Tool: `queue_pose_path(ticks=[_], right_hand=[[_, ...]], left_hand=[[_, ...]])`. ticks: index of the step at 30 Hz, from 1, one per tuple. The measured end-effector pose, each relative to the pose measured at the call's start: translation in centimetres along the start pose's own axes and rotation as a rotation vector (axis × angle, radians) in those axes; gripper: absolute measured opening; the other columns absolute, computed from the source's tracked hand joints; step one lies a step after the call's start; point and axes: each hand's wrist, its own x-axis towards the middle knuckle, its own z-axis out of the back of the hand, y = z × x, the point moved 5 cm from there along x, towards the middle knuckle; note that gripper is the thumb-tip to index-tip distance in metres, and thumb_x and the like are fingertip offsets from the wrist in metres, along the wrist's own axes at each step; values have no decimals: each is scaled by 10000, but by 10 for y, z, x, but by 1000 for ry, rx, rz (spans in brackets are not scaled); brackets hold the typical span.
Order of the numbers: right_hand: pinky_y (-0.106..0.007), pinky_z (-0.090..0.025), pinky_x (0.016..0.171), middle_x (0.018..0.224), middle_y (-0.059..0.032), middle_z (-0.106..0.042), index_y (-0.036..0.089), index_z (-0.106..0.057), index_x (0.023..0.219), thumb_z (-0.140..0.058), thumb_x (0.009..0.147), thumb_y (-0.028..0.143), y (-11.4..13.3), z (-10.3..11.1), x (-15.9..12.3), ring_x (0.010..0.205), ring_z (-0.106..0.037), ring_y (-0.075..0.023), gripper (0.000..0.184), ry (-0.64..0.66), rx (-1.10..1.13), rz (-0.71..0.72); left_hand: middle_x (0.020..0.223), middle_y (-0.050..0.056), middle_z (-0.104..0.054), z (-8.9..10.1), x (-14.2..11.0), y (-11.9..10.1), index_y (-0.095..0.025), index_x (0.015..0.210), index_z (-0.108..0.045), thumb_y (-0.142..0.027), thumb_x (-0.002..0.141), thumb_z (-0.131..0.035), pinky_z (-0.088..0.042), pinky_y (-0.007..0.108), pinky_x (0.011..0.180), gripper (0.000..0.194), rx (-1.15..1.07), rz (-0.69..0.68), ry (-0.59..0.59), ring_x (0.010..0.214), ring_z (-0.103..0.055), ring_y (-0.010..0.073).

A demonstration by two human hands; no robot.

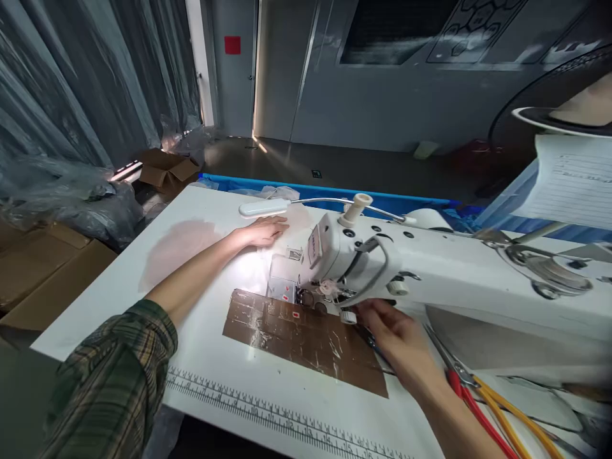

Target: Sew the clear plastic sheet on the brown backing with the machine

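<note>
beside the white industrial sewing machine (382, 261), on its far left, the left hand (262, 231) lies flat and open on the white bench (191, 357), under the slim white lamp (264, 207). in front of the machine's needle end, the right hand (399, 341) reaches with fingers loosely curled; whether it grips anything i cannot tell. a brown taped patch (301, 341) lies just left of that hand, red and yellow handled scissors (482, 395) just right.

Left hand (264, 231) flat on white table (201, 357), far side of white sewing machine (382, 261); right hand (399, 341) fingering its needle area, near brown taped patch (306, 338).
</note>
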Motion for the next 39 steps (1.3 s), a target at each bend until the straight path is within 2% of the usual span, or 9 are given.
queue_pose_path(ticks=[3,6,9,16,19,21,26,32,39], right_hand=[[-299,-578,708,846,-88,-754,184,-742,954,-564,805,564,-1,4,-28,792,-711,-233,446,95,-65,48],[-308,-571,746,937,-94,-747,192,-731,993,-510,863,479,13,-7,-42,822,-704,-220,386,201,-167,197],[-333,-557,801,987,-93,-732,202,-720,1005,-466,903,374,25,-24,-44,873,-690,-216,323,262,-247,402],[-391,-563,811,981,-103,-705,193,-700,984,-444,911,288,9,-45,-42,898,-681,-229,283,177,-275,614],[-395,-566,808,978,-101,-696,198,-697,987,-445,911,277,5,-47,-43,903,-680,-230,274,148,-303,655],[-390,-570,793,971,-99,-692,202,-697,987,-445,912,276,6,-48,-44,898,-679,-230,273,132,-333,673],[-365,-576,784,983,-90,-690,216,-698,989,-447,913,281,9,-48,-45,912,-675,-226,270,113,-427,707],[-334,-576,778,985,-70,-686,234,-697,975,-445,916,334,5,-48,-43,888,-683,-210,277,83,-513,801],[-332,-579,782,994,-76,-684,227,-684,1034,-440,932,356,1,-49,-38,892,-687,-206,295,90,-561,876]], left_hand=[[1409,126,-510,8,-14,-5,-156,1279,-578,-188,940,-352,-428,322,1015,409,-7,85,-55,1251,-514,234],[1050,127,-688,14,-37,-6,-148,1053,-678,-241,941,-360,-491,324,823,350,-4,218,-90,959,-645,245],[790,74,-695,19,-69,-6,-176,865,-699,-294,920,-422,-481,308,712,306,1,325,-116,772,-648,229],[1128,62,-664,36,-180,16,-194,1041,-688,-294,910,-432,-486,323,909,304,18,478,-363,1028,-618,215],[1096,52,-670,39,-226,43,-192,1012,-700,-318,866,-500,-516,289,868,278,-152,567,-682,959,-634,187],[1063,62,-676,36,-246,58,-171,990,-703,-312,861,-493,-529,277,809,284,-212,620,-822,896,-637,175],[1003,53,-694,30,-257,69,-174,935,-716,-309,876,-491,-517,263,789,269,-236,623,-867,850,-633,158],[1018,45,-685,21,-243,56,-196,979,-714,-303,868,-566,-524,267,831,214,-279,568,-700,931,-649,173],[968,58,-672,10,-241,63,-172,924,-707,-289,797,-676,-520,320,839,175,-223,684,-595,870,-640,202]])
